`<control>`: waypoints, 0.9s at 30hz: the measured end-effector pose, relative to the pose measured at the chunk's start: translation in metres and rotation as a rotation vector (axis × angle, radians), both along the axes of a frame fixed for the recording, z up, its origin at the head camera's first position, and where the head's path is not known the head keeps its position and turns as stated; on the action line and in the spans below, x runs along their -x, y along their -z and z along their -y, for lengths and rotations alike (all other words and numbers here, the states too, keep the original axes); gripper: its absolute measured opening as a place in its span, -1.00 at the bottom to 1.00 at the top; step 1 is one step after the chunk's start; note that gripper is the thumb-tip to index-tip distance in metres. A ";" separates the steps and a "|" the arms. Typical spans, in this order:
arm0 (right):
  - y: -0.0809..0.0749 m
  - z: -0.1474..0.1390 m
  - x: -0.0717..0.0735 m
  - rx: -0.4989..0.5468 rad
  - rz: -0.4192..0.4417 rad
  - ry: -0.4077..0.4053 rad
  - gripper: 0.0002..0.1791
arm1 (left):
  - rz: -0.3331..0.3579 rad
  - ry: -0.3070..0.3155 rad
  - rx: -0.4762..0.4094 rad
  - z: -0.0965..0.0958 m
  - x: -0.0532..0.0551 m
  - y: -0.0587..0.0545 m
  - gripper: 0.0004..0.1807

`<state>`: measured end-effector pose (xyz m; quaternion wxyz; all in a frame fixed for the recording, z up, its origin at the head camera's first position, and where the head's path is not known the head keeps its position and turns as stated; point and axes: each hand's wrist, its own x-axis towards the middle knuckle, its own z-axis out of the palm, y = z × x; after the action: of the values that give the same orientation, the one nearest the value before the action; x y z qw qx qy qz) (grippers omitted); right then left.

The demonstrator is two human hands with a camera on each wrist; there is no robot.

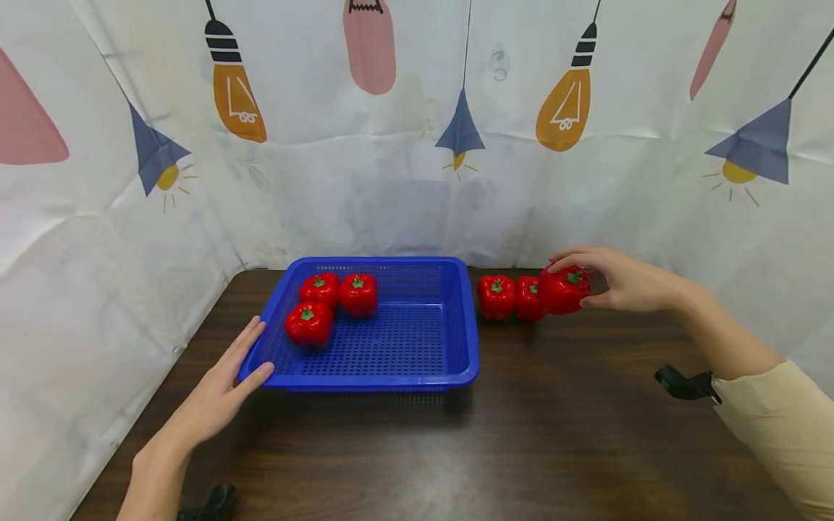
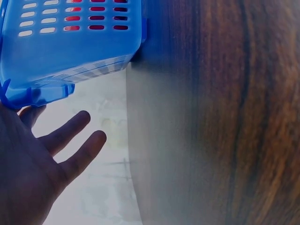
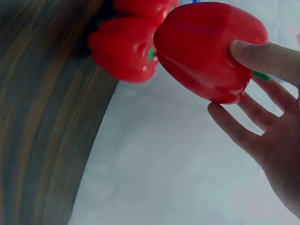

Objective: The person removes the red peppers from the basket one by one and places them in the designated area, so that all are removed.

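My right hand [image 1: 635,281] grips a red bell pepper [image 1: 562,291] between thumb and fingers. In the right wrist view this pepper [image 3: 211,51] is raised off the table, with its green stem toward the palm. Two more red bell peppers [image 1: 496,297] stand on the table just left of it. My left hand [image 1: 211,394] rests on the left rim of a blue plastic basket [image 1: 384,381], thumb and fingers spread. From the left wrist, straight fingers [image 2: 82,157] show beside the basket's outer wall. Three red bell peppers [image 1: 309,324] sit in the basket's left part.
A dark wood table [image 1: 417,449] carries the basket and the loose peppers. Behind it and along both sides hangs a white curtain [image 1: 365,195] printed with lamps and bulbs. The loose peppers stand close to the basket's right wall, near the table's back edge.
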<state>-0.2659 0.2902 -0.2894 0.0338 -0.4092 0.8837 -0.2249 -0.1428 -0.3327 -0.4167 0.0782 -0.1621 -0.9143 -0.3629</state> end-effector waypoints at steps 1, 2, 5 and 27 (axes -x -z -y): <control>0.002 -0.004 0.000 -0.005 -0.008 0.013 -0.28 | 0.000 0.000 0.000 0.000 0.000 0.000 -0.22; 0.004 -0.007 -0.001 -0.009 -0.020 0.019 -0.29 | 0.000 0.000 0.000 0.000 0.000 0.000 -0.23; 0.011 -0.019 0.000 -0.014 -0.042 0.039 -0.30 | -0.001 0.000 -0.001 0.000 0.000 0.001 -0.23; 0.065 -0.048 0.027 -0.010 0.055 0.175 -0.32 | -0.006 -0.009 -0.010 -0.002 -0.001 0.002 -0.23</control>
<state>-0.2934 0.3387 -0.3540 0.0401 -0.3240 0.9158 -0.2338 -0.1421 -0.3306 -0.4184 0.0833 -0.1586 -0.9130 -0.3666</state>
